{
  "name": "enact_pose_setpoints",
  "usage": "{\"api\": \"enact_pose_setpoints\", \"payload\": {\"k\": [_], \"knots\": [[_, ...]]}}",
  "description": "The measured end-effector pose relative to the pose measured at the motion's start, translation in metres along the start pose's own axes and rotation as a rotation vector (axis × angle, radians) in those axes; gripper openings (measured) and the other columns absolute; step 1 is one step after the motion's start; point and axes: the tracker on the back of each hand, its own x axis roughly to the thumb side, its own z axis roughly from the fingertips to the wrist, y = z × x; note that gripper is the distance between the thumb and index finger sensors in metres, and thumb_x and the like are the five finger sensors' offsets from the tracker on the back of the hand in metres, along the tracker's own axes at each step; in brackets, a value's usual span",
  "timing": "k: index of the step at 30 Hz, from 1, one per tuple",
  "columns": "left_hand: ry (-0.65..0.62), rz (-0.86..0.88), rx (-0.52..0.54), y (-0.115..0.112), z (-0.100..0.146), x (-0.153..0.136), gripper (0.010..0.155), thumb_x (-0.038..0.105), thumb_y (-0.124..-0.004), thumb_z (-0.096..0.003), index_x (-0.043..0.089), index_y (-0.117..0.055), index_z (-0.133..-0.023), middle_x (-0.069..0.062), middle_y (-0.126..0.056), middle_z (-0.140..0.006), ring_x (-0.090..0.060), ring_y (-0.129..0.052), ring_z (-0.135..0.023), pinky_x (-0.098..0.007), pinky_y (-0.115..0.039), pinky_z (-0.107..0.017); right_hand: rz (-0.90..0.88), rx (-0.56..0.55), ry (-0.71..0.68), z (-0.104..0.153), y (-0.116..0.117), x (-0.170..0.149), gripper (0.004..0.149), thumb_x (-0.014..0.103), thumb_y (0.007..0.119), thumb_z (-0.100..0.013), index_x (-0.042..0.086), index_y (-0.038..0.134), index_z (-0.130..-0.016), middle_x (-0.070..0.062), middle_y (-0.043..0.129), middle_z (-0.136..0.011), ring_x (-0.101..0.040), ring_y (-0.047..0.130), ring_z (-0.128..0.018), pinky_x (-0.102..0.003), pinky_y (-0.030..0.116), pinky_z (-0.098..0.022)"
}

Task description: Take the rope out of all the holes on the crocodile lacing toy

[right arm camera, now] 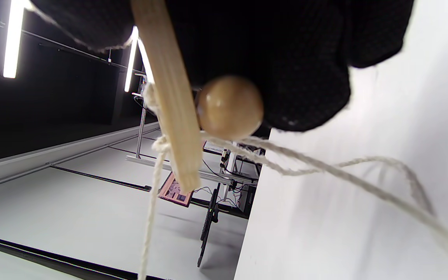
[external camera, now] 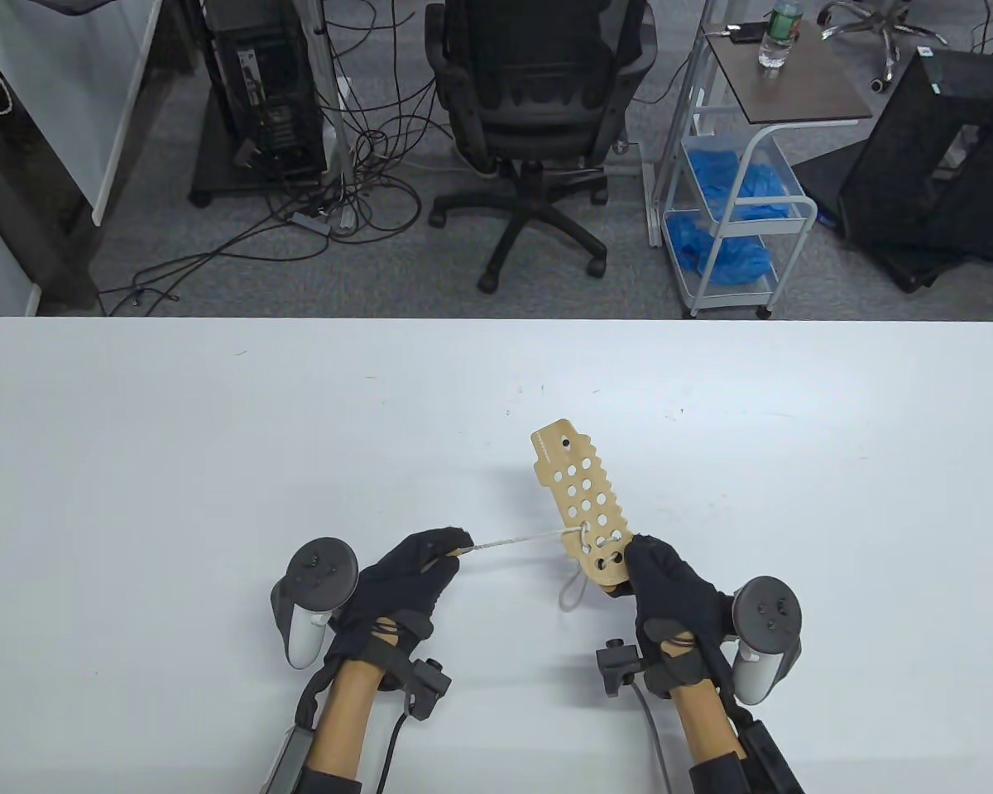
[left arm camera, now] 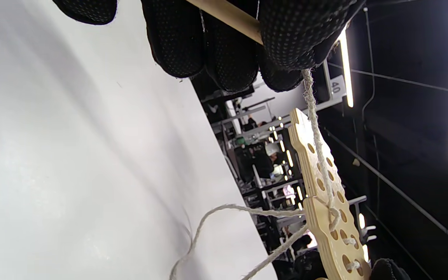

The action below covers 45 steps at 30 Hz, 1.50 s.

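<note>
Both forearms enter from the counter's [external camera: 215,463] near edge. Right hand [external camera: 670,591] grips the near end of the crocodile lacing toy [external camera: 581,504], fingers curled round it, holding the board lifted off the counter and angled away toward the far edge, right of centre. Left hand [external camera: 410,579], palm down, pinches the wooden needle [left arm camera: 231,17] at the rope's [external camera: 517,542] end; the rope runs taut to the lower holes. A slack loop hangs below the board. A wooden bead [right arm camera: 230,107] sits against the board by the right grip.
</note>
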Motion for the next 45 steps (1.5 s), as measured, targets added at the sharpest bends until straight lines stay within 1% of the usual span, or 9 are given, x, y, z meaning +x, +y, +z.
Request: {"api": "enact_pose_setpoints", "payload": {"k": [2, 3, 4, 15, 18, 22, 29, 36, 45], "knots": [[0.000, -0.026, 0.013, 0.001, 0.000, 0.001, 0.045, 0.029, -0.085, -0.0487, 0.034, -0.083, -0.094, -0.003, -0.079, -0.105, -0.032, -0.074, -0.097, -0.070, -0.055, -0.072, 0.000, -0.003, 0.001, 0.000, 0.000, 0.000, 0.046, 0.035, 0.078, -0.043, 0.000, 0.082, -0.073, -0.026, 0.096, -0.065, -0.044, 0.098, -0.047, -0.067, 0.072, -0.048], [0.001, -0.032, 0.016, 0.002, 0.001, 0.001, 0.044, 0.036, -0.082, -0.0490, 0.034, -0.084, -0.093, -0.003, -0.079, -0.105, -0.031, -0.074, -0.097, -0.070, -0.055, -0.072, -0.001, -0.004, 0.002, 0.000, -0.001, 0.000, 0.046, 0.035, 0.078, -0.043, 0.000, 0.082, -0.073, -0.026, 0.096, -0.065, -0.044, 0.098, -0.047, -0.067, 0.071, -0.048], [0.000, -0.035, 0.020, 0.002, 0.001, 0.002, 0.045, 0.030, -0.085, -0.0482, 0.034, -0.085, -0.093, -0.003, -0.080, -0.104, -0.031, -0.075, -0.096, -0.070, -0.055, -0.072, -0.001, -0.006, 0.003, 0.000, -0.001, 0.000, 0.047, 0.035, 0.078, -0.043, 0.000, 0.082, -0.073, -0.026, 0.096, -0.065, -0.044, 0.099, -0.046, -0.067, 0.071, -0.048], [-0.024, -0.127, 0.056, 0.005, 0.002, 0.006, 0.046, 0.028, -0.087, -0.0473, 0.040, -0.082, -0.092, 0.001, -0.093, -0.093, -0.027, -0.086, -0.090, -0.070, -0.059, -0.071, -0.023, -0.044, 0.027, -0.001, -0.008, -0.003, 0.047, 0.036, 0.078, -0.043, 0.000, 0.082, -0.073, -0.026, 0.096, -0.066, -0.043, 0.098, -0.047, -0.067, 0.071, -0.048], [-0.021, -0.170, 0.087, 0.007, 0.002, 0.007, 0.045, 0.029, -0.087, -0.0472, 0.039, -0.082, -0.091, 0.003, -0.095, -0.095, -0.027, -0.084, -0.094, -0.070, -0.059, -0.071, -0.052, -0.069, 0.049, -0.002, -0.012, -0.005, 0.047, 0.036, 0.078, -0.043, 0.000, 0.082, -0.073, -0.026, 0.095, -0.066, -0.043, 0.098, -0.047, -0.066, 0.071, -0.048], [-0.011, -0.190, 0.129, 0.010, 0.005, 0.008, 0.044, 0.030, -0.086, -0.0471, 0.037, -0.084, -0.090, -0.002, -0.081, -0.105, -0.031, -0.072, -0.100, -0.070, -0.055, -0.072, -0.090, -0.090, 0.090, -0.004, -0.019, -0.010, 0.047, 0.036, 0.078, -0.044, 0.000, 0.082, -0.073, -0.026, 0.095, -0.066, -0.043, 0.098, -0.047, -0.066, 0.071, -0.048], [-0.019, -0.251, 0.158, 0.012, 0.006, 0.010, 0.045, 0.032, -0.087, -0.0467, 0.042, -0.085, -0.090, 0.000, -0.086, -0.095, -0.026, -0.082, -0.087, -0.067, -0.059, -0.071, -0.164, -0.147, 0.153, -0.006, -0.031, -0.016, 0.047, 0.036, 0.077, -0.044, 0.000, 0.081, -0.074, -0.026, 0.095, -0.066, -0.043, 0.098, -0.047, -0.066, 0.072, -0.048], [-0.045, -0.251, 0.208, 0.015, 0.010, 0.013, 0.051, 0.030, -0.085, -0.0484, 0.047, -0.075, -0.096, 0.002, -0.090, -0.091, -0.021, -0.091, -0.075, -0.060, -0.069, -0.068, -0.285, -0.207, 0.213, -0.005, -0.042, -0.020, 0.048, 0.037, 0.077, -0.044, -0.001, 0.080, -0.074, -0.026, 0.095, -0.066, -0.042, 0.098, -0.047, -0.066, 0.072, -0.048], [-0.033, -0.243, 0.263, 0.024, 0.013, 0.013, 0.052, 0.031, -0.084, -0.0482, 0.048, -0.071, -0.095, 0.006, -0.095, -0.087, -0.017, -0.101, -0.072, -0.056, -0.075, -0.066, -0.420, -0.226, 0.259, -0.006, -0.049, -0.025, 0.048, 0.038, 0.075, -0.045, 0.000, 0.078, -0.076, -0.025, 0.093, -0.069, -0.042, 0.098, -0.050, -0.065, 0.071, -0.049]]}}
